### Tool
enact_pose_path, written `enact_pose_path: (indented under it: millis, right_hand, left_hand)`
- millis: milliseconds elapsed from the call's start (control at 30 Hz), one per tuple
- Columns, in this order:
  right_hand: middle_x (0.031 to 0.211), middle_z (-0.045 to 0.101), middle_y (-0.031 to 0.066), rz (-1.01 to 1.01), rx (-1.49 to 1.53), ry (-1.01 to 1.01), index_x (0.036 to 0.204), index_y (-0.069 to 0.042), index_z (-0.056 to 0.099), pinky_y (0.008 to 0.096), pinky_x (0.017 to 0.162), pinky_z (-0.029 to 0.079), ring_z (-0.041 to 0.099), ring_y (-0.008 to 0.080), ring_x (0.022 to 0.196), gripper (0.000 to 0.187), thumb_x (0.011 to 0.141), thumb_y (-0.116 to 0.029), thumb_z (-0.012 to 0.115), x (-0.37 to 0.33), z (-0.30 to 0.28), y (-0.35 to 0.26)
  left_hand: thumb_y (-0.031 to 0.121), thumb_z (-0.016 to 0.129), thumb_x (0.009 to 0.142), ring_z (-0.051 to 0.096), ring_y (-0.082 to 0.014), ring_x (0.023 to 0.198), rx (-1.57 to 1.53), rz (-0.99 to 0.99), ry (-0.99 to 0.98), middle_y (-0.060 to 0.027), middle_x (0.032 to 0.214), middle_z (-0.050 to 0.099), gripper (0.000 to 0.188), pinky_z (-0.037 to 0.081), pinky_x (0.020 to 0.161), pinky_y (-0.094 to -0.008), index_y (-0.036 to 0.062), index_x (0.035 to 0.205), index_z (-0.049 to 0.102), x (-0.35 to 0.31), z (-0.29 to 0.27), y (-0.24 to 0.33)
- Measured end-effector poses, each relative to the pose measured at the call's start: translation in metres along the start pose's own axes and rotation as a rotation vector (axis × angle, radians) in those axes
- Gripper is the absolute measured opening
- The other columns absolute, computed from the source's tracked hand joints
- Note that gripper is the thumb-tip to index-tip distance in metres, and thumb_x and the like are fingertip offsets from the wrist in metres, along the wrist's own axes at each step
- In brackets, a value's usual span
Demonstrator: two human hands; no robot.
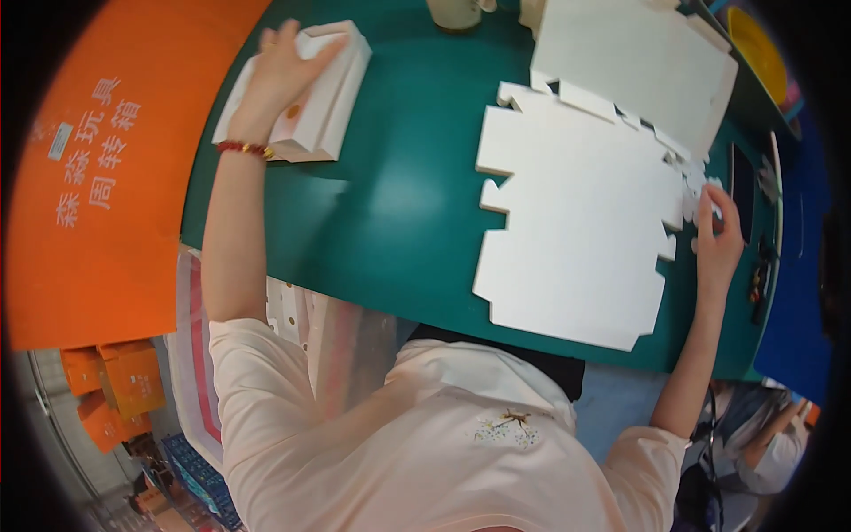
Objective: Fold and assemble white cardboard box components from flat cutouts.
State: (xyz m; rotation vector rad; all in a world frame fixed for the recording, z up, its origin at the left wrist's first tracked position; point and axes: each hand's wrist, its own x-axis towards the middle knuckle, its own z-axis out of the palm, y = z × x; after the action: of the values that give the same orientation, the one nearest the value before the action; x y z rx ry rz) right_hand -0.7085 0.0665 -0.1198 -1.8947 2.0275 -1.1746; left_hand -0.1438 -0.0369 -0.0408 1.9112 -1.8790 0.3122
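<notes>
At the far left of the table, my left hand (285, 75) lies over a folded white carton (341, 84), its fingers spread across the top. A round gold spot shows on the carton beside my wrist. My right hand (720, 238) is at the right side, thumb and fingertips brought together at a cluster of small white pieces (694, 182). What exactly sits between those fingertips is too small to make out. Between my hands a flat white die-cut carton blank (576, 222) with notched edges rests in front of me, untouched by either hand.
Another pale carton blank (629, 62) lies behind the first. A cup (456, 13) stands at the back of the green table (390, 204). A dark flat object (742, 191) is right of my right hand. An orange bin (106, 177) borders the left; a container of white boxes (292, 310) sits below.
</notes>
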Motion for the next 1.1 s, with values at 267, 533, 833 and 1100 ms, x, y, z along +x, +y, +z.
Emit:
enact_pose_path:
  millis: [267,533,833,1100]
  right_hand:
    - [0.115,0.068,0.0095,-0.387,0.056,-0.053,0.103,-0.002,0.069,0.0282,0.092,0.048,0.064,0.0209,0.107,0.012,0.092,-0.008,0.065,-0.009,0.004,-0.041]
    - [0.130,0.058,0.0125,-0.557,0.100,-0.701,0.108,-0.007,0.065,0.0395,0.098,0.045,0.055,0.0312,0.121,0.042,0.069,-0.011,0.082,-0.057,-0.037,-0.094]
    - [0.142,0.050,0.0180,-0.005,0.085,0.213,0.145,-0.005,0.042,0.0377,0.105,0.042,0.051,0.0274,0.128,0.066,0.091,-0.029,0.071,0.068,0.028,-0.023]
    - [0.107,0.068,0.0167,0.305,0.558,-0.125,0.124,0.005,0.058,0.0332,0.089,0.053,0.067,0.0216,0.102,0.063,0.084,-0.041,0.075,0.108,0.002,-0.058]
  left_hand:
    - [0.022,0.085,0.069,0.053,-0.0303,0.116,-0.593,0.792,-0.387,-0.0072,0.121,0.060,0.048,0.043,0.098,-0.0405,0.0096,0.110,0.064,-0.141,-0.026,0.189]
    - [0.032,0.085,0.065,0.051,-0.0288,0.113,-0.659,0.901,-0.586,-0.0076,0.117,0.055,0.050,0.040,0.095,-0.0415,0.0095,0.101,0.059,-0.159,-0.017,0.204]
    - [0.027,0.063,0.094,0.060,-0.0275,0.108,-0.880,0.414,-0.744,-0.0146,0.127,0.055,0.037,0.050,0.092,-0.0346,0.0013,0.119,0.057,-0.083,0.025,0.237]
    - [0.020,0.072,0.084,0.055,-0.0305,0.114,-0.708,0.649,-0.195,-0.0127,0.131,0.053,0.041,0.047,0.092,-0.0373,0.0041,0.119,0.058,-0.079,0.025,0.243]
